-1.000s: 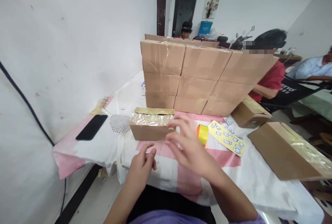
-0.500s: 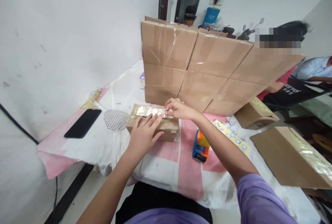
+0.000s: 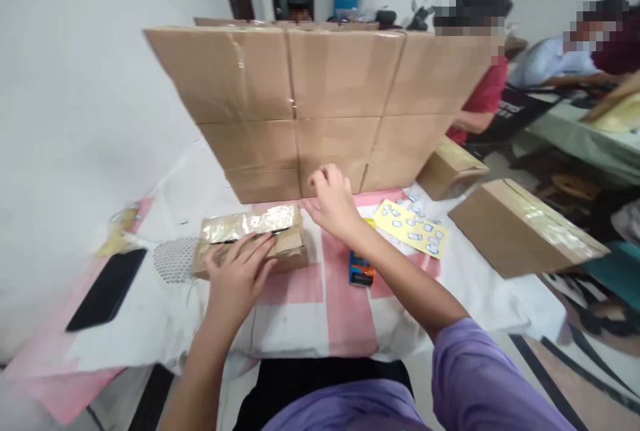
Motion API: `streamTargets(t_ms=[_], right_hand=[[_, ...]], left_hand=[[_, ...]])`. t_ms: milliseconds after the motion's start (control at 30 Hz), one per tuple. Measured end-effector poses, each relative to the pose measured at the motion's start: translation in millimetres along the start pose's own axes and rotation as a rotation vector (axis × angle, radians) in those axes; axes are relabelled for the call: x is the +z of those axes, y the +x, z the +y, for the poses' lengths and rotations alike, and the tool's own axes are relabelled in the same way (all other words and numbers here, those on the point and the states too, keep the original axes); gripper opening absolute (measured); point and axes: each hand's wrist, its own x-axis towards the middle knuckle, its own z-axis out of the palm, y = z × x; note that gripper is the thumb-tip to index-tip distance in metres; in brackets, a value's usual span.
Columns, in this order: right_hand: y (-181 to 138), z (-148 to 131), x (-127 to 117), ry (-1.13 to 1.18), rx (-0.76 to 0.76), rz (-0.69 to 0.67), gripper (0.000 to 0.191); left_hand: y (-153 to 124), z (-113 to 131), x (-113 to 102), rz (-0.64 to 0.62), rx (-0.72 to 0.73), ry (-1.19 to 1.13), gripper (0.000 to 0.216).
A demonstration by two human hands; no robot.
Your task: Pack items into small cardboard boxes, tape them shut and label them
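A small cardboard box [image 3: 280, 251] with shiny tape across its top lies on the white and pink table cover [image 3: 325, 311]. My left hand [image 3: 239, 278] rests flat on the box's near side, fingers spread over the top edge. My right hand [image 3: 333, 201] hovers just right of the box with its fingers curled together, and I cannot see anything in them. Under my right forearm sits an orange and blue tape dispenser [image 3: 361, 270].
A wall of stacked cardboard boxes [image 3: 320, 98] stands behind. A yellow sticker sheet [image 3: 411, 229], two more boxes [image 3: 520, 228] lie right. A black phone [image 3: 106, 288] and a mesh pad [image 3: 173, 259] lie left. Other people sit behind and to the right.
My view swung right and the box stack looms closer. My right hand lifted off the small box's top and moved right. My left hand stays on the box.
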Motion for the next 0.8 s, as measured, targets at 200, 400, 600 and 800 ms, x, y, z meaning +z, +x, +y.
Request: streamTargets(t_ms=[200, 400, 600, 800], right_hand=[[-164, 145, -46, 0.107, 0.436, 0.251, 0.008], [-219, 223, -62, 0.005, 0.583, -0.005, 0.018], [-153, 231, -46, -0.140, 0.418, -0.365, 0.031], [-129, 218, -34, -0.264, 0.468, -0.509, 0.029]], left_hand=[[6, -3, 6, 0.042, 0.049, 0.020, 0.052], [14, 1, 14, 0.088, 0.108, 0.050, 0.045], [11, -4, 20, 0.114, 0.123, 0.078, 0.045], [10, 1, 20, 0.096, 0.097, 0.087, 0.050]])
